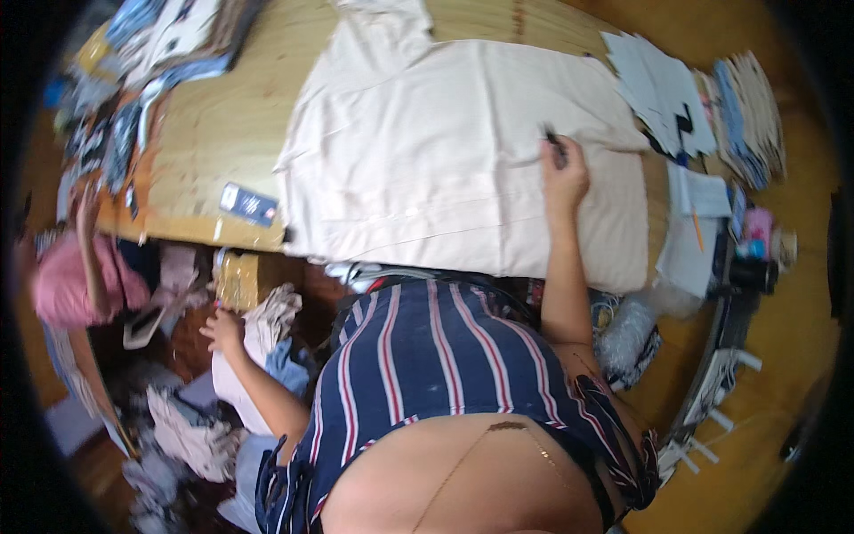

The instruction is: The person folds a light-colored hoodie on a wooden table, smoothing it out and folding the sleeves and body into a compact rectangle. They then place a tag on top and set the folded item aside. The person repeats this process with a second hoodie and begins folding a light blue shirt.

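A cream cloth lies spread over the wooden table. My right hand rests on the cloth near its right side and grips a thin dark pen-like tool whose tip points away from me. My left hand reaches down beside the table's near left edge, fingers loosely spread, touching a pile of pale folded fabric below the tabletop. Nothing is held in that hand.
Stacks of cut paper or card pieces and patterned swatches lie at the table's right. Dark printed pieces crowd the left end. A small dark blue card sits near the front edge. Another person in pink is at left.
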`<state>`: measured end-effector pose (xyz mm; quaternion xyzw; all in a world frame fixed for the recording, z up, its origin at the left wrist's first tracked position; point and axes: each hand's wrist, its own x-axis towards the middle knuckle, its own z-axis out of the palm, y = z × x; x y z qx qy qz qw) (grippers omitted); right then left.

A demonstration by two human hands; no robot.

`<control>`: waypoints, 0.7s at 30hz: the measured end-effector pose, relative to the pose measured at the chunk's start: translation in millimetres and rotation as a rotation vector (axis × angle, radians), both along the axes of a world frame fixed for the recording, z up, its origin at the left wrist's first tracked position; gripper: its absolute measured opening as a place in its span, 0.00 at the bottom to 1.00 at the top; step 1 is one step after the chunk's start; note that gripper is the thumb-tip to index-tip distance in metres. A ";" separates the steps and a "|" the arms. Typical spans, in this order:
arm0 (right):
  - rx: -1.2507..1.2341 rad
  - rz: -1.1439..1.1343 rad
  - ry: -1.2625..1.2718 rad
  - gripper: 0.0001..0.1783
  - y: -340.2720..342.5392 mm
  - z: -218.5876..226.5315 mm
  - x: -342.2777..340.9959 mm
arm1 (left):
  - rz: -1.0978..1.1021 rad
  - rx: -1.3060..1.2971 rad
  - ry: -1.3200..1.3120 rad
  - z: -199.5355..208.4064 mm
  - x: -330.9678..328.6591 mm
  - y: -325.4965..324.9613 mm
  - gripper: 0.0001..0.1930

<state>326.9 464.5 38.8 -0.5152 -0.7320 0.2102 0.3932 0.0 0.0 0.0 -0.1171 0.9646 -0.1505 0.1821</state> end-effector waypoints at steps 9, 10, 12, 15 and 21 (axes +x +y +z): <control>0.211 -0.733 -0.729 0.21 100.6 17.9 219.7 | -0.674 0.710 0.545 35.4 16.2 220.4 0.22; 0.252 -0.688 -0.695 0.21 105.5 22.3 218.3 | -0.689 0.747 0.541 32.5 12.7 242.4 0.22; 0.338 -0.295 -0.518 0.22 123.6 -3.1 201.5 | -0.754 0.660 0.567 23.0 17.0 287.8 0.23; 0.208 -0.176 -0.668 0.27 85.4 -23.2 132.0 | -0.919 0.562 0.638 1.1 -2.1 312.4 0.22; -0.071 -0.162 -0.666 0.26 24.8 -19.3 102.7 | -0.891 0.506 0.509 9.7 -68.9 302.7 0.19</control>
